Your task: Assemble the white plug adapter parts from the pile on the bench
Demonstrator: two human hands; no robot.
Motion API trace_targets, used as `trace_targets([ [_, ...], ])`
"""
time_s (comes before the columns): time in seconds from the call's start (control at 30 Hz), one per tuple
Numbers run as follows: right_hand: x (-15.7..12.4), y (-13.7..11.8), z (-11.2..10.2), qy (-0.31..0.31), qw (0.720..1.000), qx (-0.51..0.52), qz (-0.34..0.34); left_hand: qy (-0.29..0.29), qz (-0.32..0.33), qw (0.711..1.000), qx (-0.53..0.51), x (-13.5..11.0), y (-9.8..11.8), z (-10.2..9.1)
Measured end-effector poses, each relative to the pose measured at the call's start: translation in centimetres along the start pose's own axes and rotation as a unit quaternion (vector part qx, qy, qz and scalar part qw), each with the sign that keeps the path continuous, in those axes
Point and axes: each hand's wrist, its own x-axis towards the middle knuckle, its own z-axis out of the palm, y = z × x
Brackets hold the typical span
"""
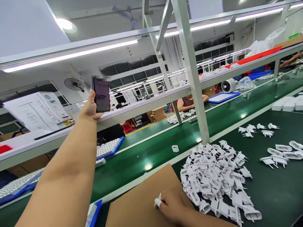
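Raised out ahead, my left hand [89, 106] grips a dark smartphone [102, 96] by its edge, level with the upper shelf. My right hand [170, 205] rests low over a sheet of brown cardboard [134, 201], its fingers curled in. White coverings that look like finger cots [158, 201] show at its fingertips; whether anything else is inside the curl is hidden. Just right of that hand lies a big heap of white two-pin plug housings [213, 176], partly on the dark table surface.
A green conveyor belt [156, 148] runs behind the cardboard, with one white piece [175, 148] on it. A metal post [193, 72] rises beside the heap. More loose plugs [281, 153] lie to the right. Across the belt sits a person [187, 102]. A blue tray [111, 148] holds white parts.
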Motion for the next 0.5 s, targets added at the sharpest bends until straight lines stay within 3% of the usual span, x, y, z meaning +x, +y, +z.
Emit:
trace_targets([
  [0.33,0.2,0.2,0.1,-0.008,1.0,-0.025,-0.004,-0.005,0.005,0.999,0.036,-0.3,0.3,0.4],
  [0.4,0.1,0.1,0.0,-0.014,0.999,-0.031,-0.006,-0.012,0.009,0.997,0.08,-0.6,0.3,0.5],
  [0.5,-0.2,-0.2,-0.3,-0.027,0.998,-0.051,-0.005,0.044,-0.007,0.969,0.244,-1.0,0.2,0.8],
])
